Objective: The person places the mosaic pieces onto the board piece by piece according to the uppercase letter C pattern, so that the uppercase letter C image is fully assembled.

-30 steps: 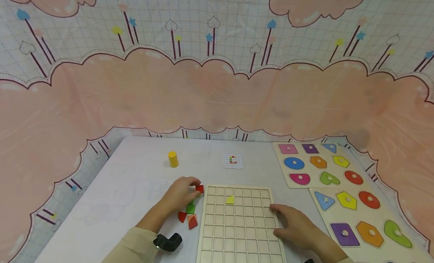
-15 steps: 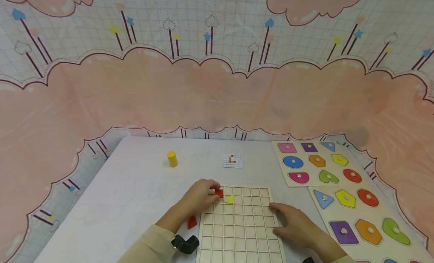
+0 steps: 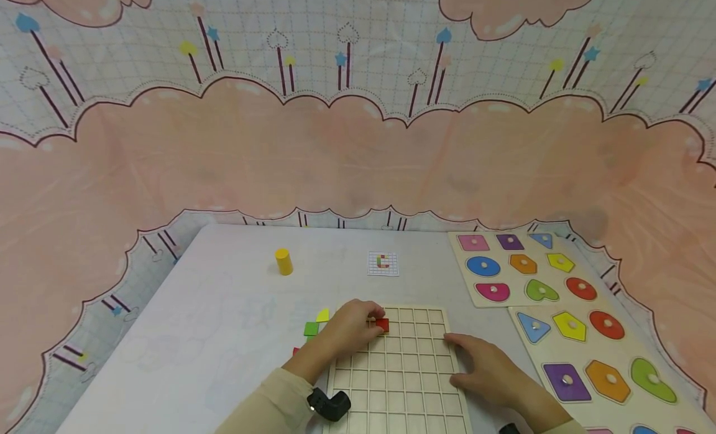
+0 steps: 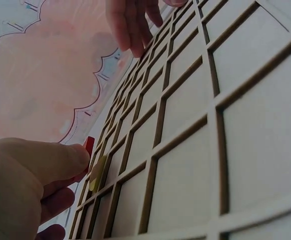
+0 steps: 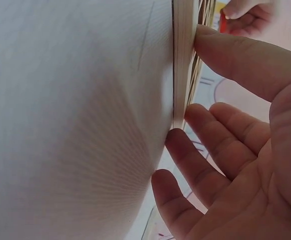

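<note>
Right hand (image 3: 492,372) lies with relaxed fingers against the grid board (image 3: 399,372) edge on the table (image 3: 224,309); left hand (image 3: 349,325) has its grip pinched on a red piece (image 3: 382,324) over the board's far rows, beside a yellow piece (image 4: 98,172)

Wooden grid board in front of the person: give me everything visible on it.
The grid board looks like pale, unpainted wood: a flat frame of thin slats forming rows of square cells. It lies flat on the white table, its near edge cut off by the head view. The left hand pinches a red piece over a cell near the far edge; the left wrist view shows a yellow piece beside it. The right hand rests against the board's right edge, fingers straight.
</note>
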The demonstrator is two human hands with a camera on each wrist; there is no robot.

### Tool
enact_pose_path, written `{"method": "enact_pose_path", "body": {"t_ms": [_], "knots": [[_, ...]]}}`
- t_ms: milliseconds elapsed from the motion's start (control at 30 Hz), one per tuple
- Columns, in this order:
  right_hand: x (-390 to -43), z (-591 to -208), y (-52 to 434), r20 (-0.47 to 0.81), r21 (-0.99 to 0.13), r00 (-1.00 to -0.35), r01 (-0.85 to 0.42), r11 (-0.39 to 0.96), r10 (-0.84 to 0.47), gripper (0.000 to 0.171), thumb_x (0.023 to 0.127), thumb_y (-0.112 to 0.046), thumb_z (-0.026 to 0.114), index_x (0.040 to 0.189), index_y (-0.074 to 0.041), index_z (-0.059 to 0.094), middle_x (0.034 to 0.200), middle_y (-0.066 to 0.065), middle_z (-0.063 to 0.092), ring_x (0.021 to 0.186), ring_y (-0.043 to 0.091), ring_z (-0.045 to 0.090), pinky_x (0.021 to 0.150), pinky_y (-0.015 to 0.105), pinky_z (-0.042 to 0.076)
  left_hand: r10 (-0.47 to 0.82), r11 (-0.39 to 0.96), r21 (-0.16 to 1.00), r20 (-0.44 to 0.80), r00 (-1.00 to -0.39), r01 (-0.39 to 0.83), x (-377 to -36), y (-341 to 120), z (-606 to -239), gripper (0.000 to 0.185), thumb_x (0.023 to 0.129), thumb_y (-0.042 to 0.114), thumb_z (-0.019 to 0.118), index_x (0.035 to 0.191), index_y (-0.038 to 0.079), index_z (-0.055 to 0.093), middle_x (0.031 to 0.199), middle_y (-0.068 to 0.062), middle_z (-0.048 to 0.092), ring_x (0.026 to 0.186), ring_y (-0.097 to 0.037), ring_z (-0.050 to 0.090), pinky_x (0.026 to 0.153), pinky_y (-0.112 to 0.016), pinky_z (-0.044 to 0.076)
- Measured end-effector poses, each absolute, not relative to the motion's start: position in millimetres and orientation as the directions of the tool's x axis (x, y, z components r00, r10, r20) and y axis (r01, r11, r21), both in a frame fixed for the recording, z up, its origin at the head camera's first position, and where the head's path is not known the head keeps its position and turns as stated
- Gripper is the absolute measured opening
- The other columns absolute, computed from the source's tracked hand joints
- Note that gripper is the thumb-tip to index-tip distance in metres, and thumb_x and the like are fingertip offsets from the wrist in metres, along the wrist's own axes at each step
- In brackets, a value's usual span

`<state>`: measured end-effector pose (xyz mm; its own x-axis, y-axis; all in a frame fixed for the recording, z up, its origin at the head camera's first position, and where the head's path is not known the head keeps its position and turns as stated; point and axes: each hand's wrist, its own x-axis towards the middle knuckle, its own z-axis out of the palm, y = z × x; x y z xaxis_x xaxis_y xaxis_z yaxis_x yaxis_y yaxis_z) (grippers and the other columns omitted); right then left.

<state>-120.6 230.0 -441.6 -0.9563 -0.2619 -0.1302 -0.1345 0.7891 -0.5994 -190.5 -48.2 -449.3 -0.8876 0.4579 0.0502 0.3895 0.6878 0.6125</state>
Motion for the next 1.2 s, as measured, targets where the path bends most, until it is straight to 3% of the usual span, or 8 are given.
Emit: {"method": "enact_pose_path", "body": {"t_ms": [1200], "knots": [[-120.5, -441.3, 227.7, -0.161, -0.607, -0.96, -0.087, 0.79, -0.229, 0.067, 0.074, -0.017, 0.087, 0.134, -0.007, 0.06, 0.137, 0.011, 0.059, 0.133, 0.04, 0.047, 0.108, 0.059, 0.033, 0.467, 0.714, 0.552, 0.081, -0.88, 0.43, -189.1, -26.4, -460.6, 0.022, 0.089, 0.018, 0.075, 0.109, 0.01, 0.072, 0.095, 0.003, 0.066, 0.089, -0.012, 0.056, 0.081, -0.029, 0.051]]}}
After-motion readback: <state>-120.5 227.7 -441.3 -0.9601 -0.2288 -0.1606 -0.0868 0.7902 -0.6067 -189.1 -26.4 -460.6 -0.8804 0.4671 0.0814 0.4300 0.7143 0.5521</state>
